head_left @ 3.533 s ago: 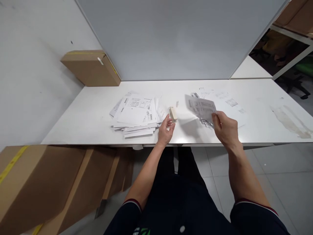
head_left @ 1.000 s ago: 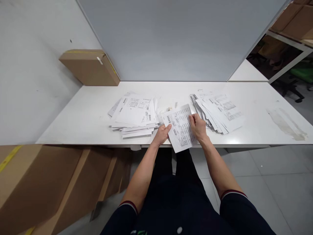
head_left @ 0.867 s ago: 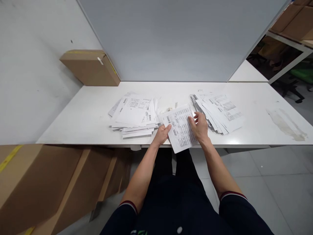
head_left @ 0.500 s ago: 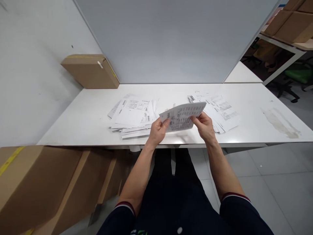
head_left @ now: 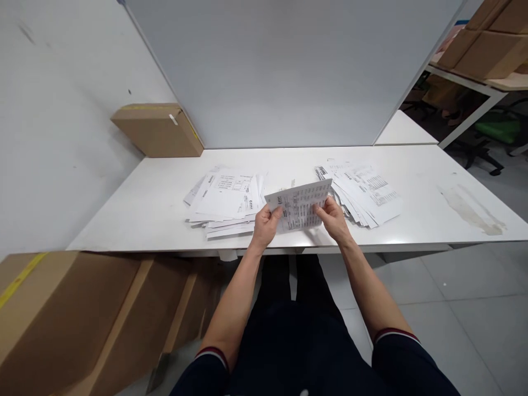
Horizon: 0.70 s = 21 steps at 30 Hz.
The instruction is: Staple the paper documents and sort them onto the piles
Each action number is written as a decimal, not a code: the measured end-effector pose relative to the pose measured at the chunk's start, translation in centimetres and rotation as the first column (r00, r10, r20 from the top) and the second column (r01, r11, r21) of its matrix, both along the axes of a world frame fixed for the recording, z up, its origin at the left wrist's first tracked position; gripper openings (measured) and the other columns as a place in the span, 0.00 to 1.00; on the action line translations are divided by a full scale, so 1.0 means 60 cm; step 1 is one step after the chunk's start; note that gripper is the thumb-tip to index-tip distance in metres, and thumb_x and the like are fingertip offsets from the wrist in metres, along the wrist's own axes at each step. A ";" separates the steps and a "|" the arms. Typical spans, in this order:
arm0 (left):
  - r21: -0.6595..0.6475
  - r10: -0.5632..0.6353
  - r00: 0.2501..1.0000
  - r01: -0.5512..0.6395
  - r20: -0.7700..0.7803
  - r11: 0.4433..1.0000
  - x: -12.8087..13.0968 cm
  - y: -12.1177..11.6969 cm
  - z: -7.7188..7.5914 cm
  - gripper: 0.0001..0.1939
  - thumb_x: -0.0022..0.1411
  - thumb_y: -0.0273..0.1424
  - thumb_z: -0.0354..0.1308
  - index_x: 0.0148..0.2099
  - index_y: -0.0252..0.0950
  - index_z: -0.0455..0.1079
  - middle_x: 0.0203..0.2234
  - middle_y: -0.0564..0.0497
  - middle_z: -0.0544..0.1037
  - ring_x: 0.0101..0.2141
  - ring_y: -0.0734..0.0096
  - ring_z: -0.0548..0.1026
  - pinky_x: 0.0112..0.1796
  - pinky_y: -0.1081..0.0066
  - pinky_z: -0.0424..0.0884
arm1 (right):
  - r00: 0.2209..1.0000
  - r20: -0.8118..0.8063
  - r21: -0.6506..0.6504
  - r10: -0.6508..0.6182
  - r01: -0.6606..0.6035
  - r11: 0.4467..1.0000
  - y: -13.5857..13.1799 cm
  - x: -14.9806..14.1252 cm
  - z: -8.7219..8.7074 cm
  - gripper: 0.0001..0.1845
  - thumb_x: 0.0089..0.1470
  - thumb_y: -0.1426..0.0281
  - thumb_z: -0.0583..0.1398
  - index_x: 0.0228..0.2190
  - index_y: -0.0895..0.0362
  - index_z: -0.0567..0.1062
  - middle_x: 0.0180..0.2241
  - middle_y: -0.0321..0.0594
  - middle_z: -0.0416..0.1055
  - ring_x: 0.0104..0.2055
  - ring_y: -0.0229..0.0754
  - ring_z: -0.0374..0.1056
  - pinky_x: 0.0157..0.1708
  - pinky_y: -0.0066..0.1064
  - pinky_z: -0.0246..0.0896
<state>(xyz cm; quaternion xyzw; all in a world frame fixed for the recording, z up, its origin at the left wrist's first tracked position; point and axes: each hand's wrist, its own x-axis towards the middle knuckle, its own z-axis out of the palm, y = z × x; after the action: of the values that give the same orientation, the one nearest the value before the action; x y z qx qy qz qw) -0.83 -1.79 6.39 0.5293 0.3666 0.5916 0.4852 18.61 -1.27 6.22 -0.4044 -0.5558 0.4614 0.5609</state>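
Observation:
Between my hands, tilted above the front of the white table, is a printed paper sheet; whether it is one sheet or more, I cannot tell. My left hand pinches its left end, thumb on top. On the right, my right hand grips the lower right part, thumb over the print. An untidy pile of printed papers lies to the left of my hands. Another pile of papers, fanned out, lies to the right, close behind my right hand.
A flat cardboard box leans at the table's back left corner. Behind the table rises a grey panel. Large cardboard boxes stand on the floor at lower left. A green chair is at far right.
Both hands and the held paper have shifted slightly left, the right hand more. More of the right pile now shows. The whole view has moved a little.

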 end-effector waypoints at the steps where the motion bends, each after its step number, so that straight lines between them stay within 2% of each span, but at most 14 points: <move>1: -0.010 0.008 1.000 -0.008 0.026 1.000 0.001 0.000 0.000 0.18 0.57 0.40 0.59 0.47 0.36 0.72 0.42 0.46 0.78 0.46 0.62 0.74 0.51 0.58 0.68 | 0.999 0.046 0.000 0.005 -0.005 1.000 0.000 0.002 0.003 0.14 0.53 0.59 0.59 0.40 0.53 0.69 0.41 0.40 0.73 0.45 0.43 0.68 0.46 0.38 0.63; 3: -0.015 0.029 0.997 -0.028 0.070 1.000 0.001 0.001 -0.001 0.17 0.56 0.40 0.60 0.45 0.36 0.73 0.41 0.46 0.79 0.46 0.62 0.74 0.50 0.59 0.68 | 0.982 0.189 0.037 -0.031 0.024 0.999 -0.004 0.010 0.020 0.13 0.55 0.60 0.57 0.38 0.55 0.69 0.37 0.40 0.73 0.41 0.43 0.68 0.43 0.37 0.63; 5: -0.009 0.051 0.995 -0.050 0.091 0.999 -0.003 0.002 -0.001 0.16 0.55 0.39 0.62 0.44 0.36 0.73 0.39 0.47 0.79 0.44 0.62 0.75 0.48 0.60 0.70 | 0.909 0.395 0.139 -0.133 0.084 0.987 -0.012 0.021 0.056 0.11 0.56 0.61 0.55 0.36 0.55 0.70 0.34 0.39 0.72 0.37 0.43 0.68 0.38 0.35 0.63; 7: 0.000 0.082 0.992 -0.082 0.098 0.997 -0.011 0.004 -0.004 0.17 0.53 0.38 0.63 0.44 0.36 0.72 0.37 0.47 0.79 0.42 0.64 0.76 0.46 0.62 0.70 | 0.752 0.613 0.274 -0.241 0.083 0.958 -0.024 0.030 0.104 0.09 0.58 0.65 0.54 0.36 0.55 0.70 0.32 0.39 0.71 0.35 0.42 0.66 0.36 0.33 0.60; 9: 0.011 0.109 0.992 -0.110 0.069 0.994 -0.021 0.005 -0.011 0.19 0.52 0.37 0.64 0.46 0.37 0.70 0.37 0.47 0.78 0.41 0.66 0.76 0.46 0.63 0.70 | 0.539 0.788 0.357 -0.296 -0.010 0.934 -0.037 0.034 0.148 0.08 0.59 0.69 0.51 0.36 0.55 0.70 0.31 0.40 0.71 0.34 0.42 0.65 0.39 0.35 0.57; 11: 0.029 0.123 0.992 -0.122 -0.013 0.992 -0.029 0.004 -0.024 0.24 0.52 0.37 0.65 0.50 0.39 0.66 0.41 0.46 0.76 0.45 0.66 0.74 0.48 0.64 0.68 | 0.326 0.891 0.372 -0.317 -0.122 0.920 -0.048 0.030 0.173 0.10 0.59 0.73 0.49 0.34 0.56 0.69 0.31 0.41 0.71 0.35 0.43 0.64 0.42 0.37 0.53; 14: 0.040 0.093 0.974 -0.087 -0.206 0.995 -0.035 -0.002 -0.049 0.27 0.53 0.36 0.64 0.54 0.41 0.63 0.48 0.45 0.73 0.51 0.65 0.70 0.52 0.62 0.64 | 0.072 0.951 0.309 -0.301 -0.234 0.922 -0.053 0.013 0.169 0.12 0.58 0.78 0.47 0.33 0.57 0.70 0.30 0.43 0.71 0.35 0.44 0.63 0.43 0.38 0.49; 16: 0.024 0.031 0.950 -0.025 -0.311 0.999 -0.034 -0.005 -0.065 0.21 0.55 0.37 0.61 0.51 0.40 0.67 0.48 0.46 0.73 0.50 0.63 0.70 0.51 0.62 0.65 | -0.048 0.966 0.233 -0.256 -0.274 0.933 -0.052 0.002 0.154 0.14 0.57 0.81 0.47 0.33 0.58 0.70 0.30 0.44 0.71 0.35 0.45 0.62 0.41 0.37 0.48; 18: -0.005 -0.035 0.925 0.035 -0.377 0.999 -0.033 -0.007 -0.078 0.14 0.58 0.37 0.57 0.45 0.38 0.71 0.43 0.47 0.76 0.46 0.62 0.73 0.46 0.63 0.69 | -0.120 0.971 0.164 -0.205 -0.288 0.944 -0.051 -0.005 0.142 0.15 0.55 0.83 0.46 0.33 0.59 0.70 0.30 0.45 0.71 0.34 0.44 0.62 0.38 0.36 0.47; 21: -0.028 -0.047 0.901 0.038 -0.432 0.999 -0.032 -0.007 -0.089 0.11 0.59 0.38 0.55 0.38 0.37 0.74 0.35 0.49 0.80 0.38 0.62 0.76 0.40 0.64 0.70 | -0.150 0.972 0.133 -0.182 -0.291 0.947 -0.050 -0.008 0.137 0.15 0.55 0.83 0.46 0.34 0.59 0.69 0.30 0.45 0.70 0.33 0.44 0.62 0.36 0.34 0.45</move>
<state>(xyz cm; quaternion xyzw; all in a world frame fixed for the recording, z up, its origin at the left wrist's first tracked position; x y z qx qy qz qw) -2.78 -2.20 1.04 0.6507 0.4589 0.4454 0.4094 18.14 -4.27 14.45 -0.4936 -0.8659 -0.0771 -0.0226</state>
